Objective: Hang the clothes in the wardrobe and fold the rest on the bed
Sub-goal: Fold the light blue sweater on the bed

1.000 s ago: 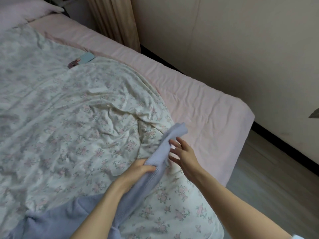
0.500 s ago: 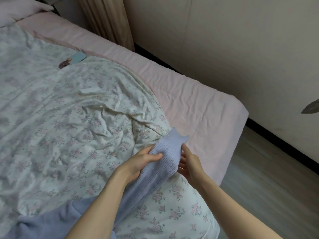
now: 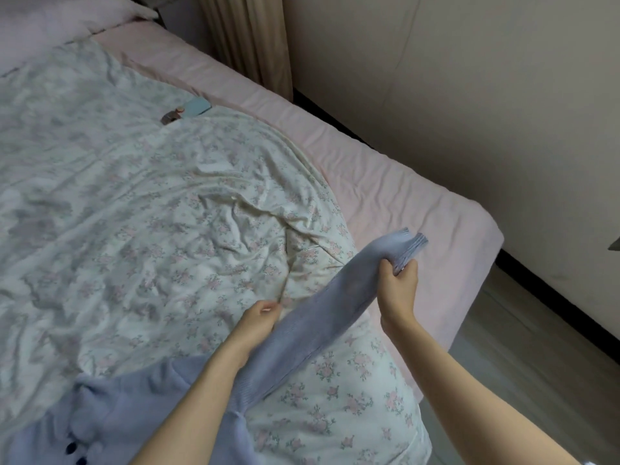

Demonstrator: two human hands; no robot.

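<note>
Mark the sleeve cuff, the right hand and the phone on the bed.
sleeve cuff (image 3: 411, 251): head view, on the ribbed end.
right hand (image 3: 399, 286): head view, on the back of the hand, gripping the sleeve.
phone (image 3: 198, 107): head view, on its teal back.

My right hand (image 3: 397, 290) is raised out in front of me, fingers curled into a fist round the cuff end of the sleeve (image 3: 335, 307), thumb side facing me and knuckles turned away. The right forearm runs bare from the lower right corner up to a bent wrist. My left hand (image 3: 260, 318) sits lower and closer to me, beside the same sleeve further down; its fingers are curled, but I cannot tell whether they grip it. The left forearm is bare too, angling up from the bottom edge. Both arms are roughly parallel.
</note>
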